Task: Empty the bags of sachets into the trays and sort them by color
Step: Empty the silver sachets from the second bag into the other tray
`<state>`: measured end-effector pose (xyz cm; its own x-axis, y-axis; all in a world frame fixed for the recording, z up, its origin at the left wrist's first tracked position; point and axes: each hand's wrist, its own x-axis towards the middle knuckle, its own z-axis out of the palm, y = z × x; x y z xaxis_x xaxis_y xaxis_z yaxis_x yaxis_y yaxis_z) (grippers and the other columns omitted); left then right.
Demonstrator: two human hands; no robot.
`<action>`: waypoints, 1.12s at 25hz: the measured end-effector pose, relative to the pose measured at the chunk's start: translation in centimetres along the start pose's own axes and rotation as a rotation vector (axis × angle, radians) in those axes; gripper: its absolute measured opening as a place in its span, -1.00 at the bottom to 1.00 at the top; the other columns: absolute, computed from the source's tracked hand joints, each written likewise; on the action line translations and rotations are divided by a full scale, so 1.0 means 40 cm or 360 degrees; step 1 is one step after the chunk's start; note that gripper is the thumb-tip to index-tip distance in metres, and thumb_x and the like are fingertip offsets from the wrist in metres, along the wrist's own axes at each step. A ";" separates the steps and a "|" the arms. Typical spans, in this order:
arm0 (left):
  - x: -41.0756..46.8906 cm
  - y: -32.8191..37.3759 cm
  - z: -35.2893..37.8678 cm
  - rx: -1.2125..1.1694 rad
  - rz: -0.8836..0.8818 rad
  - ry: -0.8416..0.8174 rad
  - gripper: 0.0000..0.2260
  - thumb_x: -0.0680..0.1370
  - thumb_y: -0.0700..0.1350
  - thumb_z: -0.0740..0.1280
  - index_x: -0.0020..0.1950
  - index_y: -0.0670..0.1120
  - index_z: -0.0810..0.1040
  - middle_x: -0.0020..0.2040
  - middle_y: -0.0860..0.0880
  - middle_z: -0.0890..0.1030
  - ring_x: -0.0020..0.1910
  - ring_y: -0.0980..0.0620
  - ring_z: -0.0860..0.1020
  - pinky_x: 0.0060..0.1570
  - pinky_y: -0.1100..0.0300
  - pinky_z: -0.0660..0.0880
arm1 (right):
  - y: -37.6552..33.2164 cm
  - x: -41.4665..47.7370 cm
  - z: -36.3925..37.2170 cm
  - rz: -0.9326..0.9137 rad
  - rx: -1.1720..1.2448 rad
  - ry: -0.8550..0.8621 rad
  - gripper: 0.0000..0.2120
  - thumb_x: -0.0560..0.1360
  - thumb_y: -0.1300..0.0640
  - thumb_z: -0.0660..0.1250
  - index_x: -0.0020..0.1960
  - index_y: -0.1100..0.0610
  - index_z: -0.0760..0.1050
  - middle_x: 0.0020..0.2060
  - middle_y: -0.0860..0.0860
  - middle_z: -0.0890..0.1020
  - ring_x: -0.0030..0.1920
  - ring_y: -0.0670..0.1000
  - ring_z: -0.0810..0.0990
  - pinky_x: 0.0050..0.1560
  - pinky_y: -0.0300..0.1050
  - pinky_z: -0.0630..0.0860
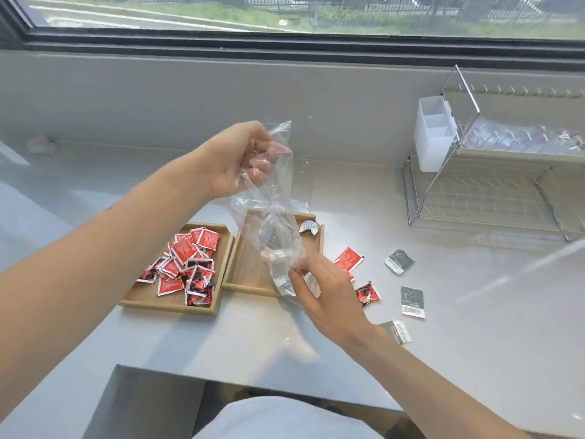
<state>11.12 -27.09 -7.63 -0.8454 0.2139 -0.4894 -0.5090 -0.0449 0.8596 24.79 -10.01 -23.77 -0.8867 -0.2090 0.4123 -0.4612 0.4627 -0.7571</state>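
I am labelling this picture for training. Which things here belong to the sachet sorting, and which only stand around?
Belong to the job: plastic bag, held by left hand and right hand; left tray with red sachets; right tray; loose sachets on the counter.

Only standing around: dish rack; white container; window.

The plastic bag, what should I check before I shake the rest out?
1. Left hand grips the plastic bag at its top: ok.
2. Right hand pinches its lower end: ok.
3. Bag hangs over the right tray: ok.
4. Bag empty: not ok, silvery sachets show inside.
5. Left tray holds only red sachets: ok.
6. Loose sachets on the counter sorted: not ok.
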 end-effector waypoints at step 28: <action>-0.090 -0.002 -0.128 0.0522 0.0508 -0.0243 -0.68 0.64 0.03 0.22 0.09 -0.15 0.68 -0.40 0.04 0.35 -0.44 0.08 0.24 -0.48 0.29 0.17 | 0.104 0.095 0.200 0.2293 0.1782 0.0475 -0.64 0.61 0.02 0.24 -0.29 0.15 0.57 -0.53 0.04 0.59 -0.43 0.04 0.62 -0.28 -0.12 0.55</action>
<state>13.37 -32.87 -6.70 -0.9051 0.3814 -0.1877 -0.1294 0.1734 0.9763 19.25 -15.77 -29.43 -0.5884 -0.0203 -0.8083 0.6411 -0.6209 -0.4511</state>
